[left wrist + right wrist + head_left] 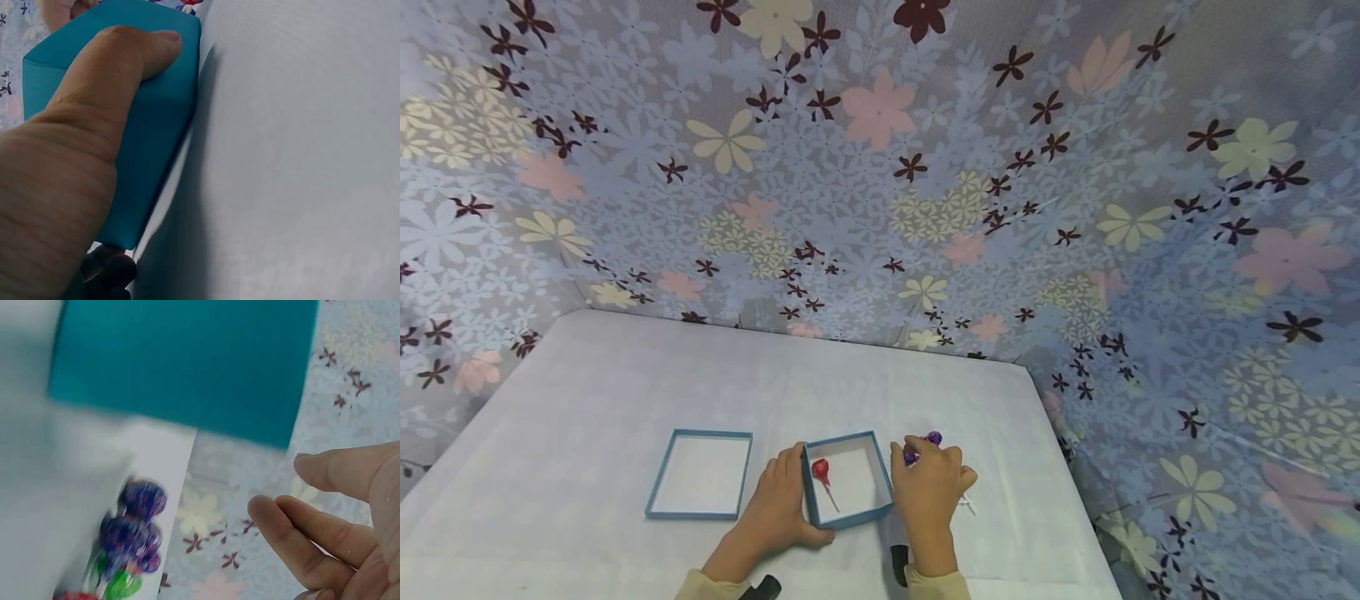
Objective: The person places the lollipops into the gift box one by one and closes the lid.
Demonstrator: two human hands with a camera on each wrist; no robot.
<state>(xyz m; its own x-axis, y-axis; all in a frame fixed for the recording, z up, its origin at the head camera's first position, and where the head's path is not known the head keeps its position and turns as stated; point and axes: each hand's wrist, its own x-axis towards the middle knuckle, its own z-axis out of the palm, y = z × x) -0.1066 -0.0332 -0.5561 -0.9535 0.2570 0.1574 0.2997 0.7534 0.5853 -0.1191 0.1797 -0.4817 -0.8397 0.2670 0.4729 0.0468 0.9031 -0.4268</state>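
A square teal box (857,518) with a white inside stands on the table, and one red lollipop (821,472) lies in its left part. My left hand (781,498) grips the box at its left side, with the thumb (134,53) pressed on the outer wall. Over the box's right edge is my right hand (928,483). Its thumb and fingers (312,534) are apart in the right wrist view, with nothing between them. Purple lollipops (128,534) lie in a cluster to the right of the box, beside a green one (124,585); the hand partly hides them in the head view.
Left of the box lies a shallow square tray or lid (700,475) with a teal rim. White lollipop sticks (968,503) show beside my right hand. A white cloth covers the table (775,375), and a flowered curtain (850,208) hangs behind it and on the right.
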